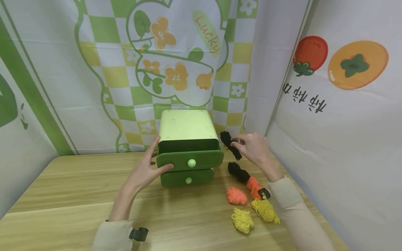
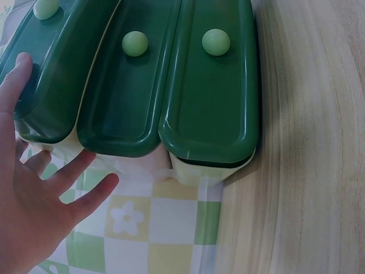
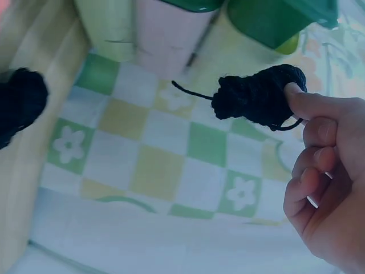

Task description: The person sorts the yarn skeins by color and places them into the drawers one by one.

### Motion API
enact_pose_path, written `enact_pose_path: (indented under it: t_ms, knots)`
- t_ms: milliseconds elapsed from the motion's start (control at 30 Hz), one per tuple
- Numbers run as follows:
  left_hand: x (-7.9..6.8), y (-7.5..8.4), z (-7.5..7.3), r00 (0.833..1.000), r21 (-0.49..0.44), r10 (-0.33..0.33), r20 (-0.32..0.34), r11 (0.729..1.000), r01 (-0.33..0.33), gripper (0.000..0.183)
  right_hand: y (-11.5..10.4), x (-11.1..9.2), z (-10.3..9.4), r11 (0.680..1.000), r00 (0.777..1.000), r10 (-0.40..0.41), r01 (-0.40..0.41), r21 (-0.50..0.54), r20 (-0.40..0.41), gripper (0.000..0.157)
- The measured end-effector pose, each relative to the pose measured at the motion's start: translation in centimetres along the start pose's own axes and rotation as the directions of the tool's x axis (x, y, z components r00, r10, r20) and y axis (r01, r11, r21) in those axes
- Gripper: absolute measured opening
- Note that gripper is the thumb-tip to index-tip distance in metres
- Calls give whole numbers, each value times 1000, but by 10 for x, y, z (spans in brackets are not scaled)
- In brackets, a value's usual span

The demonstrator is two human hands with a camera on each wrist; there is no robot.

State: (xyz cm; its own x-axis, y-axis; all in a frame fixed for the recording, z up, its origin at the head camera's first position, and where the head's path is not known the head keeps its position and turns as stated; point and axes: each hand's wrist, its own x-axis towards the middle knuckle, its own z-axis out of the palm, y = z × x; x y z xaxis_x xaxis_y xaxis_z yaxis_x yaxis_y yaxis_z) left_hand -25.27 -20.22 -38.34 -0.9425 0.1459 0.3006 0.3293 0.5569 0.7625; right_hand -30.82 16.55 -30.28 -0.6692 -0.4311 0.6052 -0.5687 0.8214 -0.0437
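A small drawer cabinet (image 1: pixel 188 125) with a light green top stands on the table, its dark green top drawer (image 1: pixel 179 159) pulled partly out. My left hand (image 1: pixel 146 170) is spread at the cabinet's left side. Its thumb (image 2: pixel 20 80) touches the top drawer's front, and the other fingers are extended along the side. To the right of the cabinet, my right hand (image 1: pixel 254 148) pinches a bundle of black yarn (image 3: pixel 259 97) between thumb and fingers. A loose strand trails from that bundle. Below it on the table lies another black yarn bundle (image 1: pixel 238 172).
Orange yarn (image 1: pixel 236 196), a second orange bundle (image 1: pixel 253 186) and two yellow yarn bundles (image 1: pixel 242 220) lie at the table's right. Three drawer fronts with round knobs (image 2: pixel 216 42) appear in the left wrist view. Printed cloth (image 1: pixel 176 69) hangs behind the cabinet.
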Motion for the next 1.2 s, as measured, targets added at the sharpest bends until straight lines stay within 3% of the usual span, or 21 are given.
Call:
enact_pose_path:
  t_ms: [333, 600, 867, 1200]
  knots:
    - [0, -1, 1, 1000, 7, 1, 2, 1000, -1, 104, -25, 17, -17, 992, 990, -100, 107, 61, -100, 14]
    - [0, 0, 0, 1000, 2, 3, 3, 1000, -3, 104, -52, 35, -24, 983, 975, -179, 184, 25, -128, 13]
    - [1, 1, -1, 1000, 3, -1, -5, 1000, 1, 105, -79, 55, -17, 955, 943, -282, 293, 37, -177, 12]
    - [1, 0, -2, 1000, 5, -17, -13, 1000, 17, 104, -101, 63, -6, 949, 949, -304, 309, 63, -81, 12]
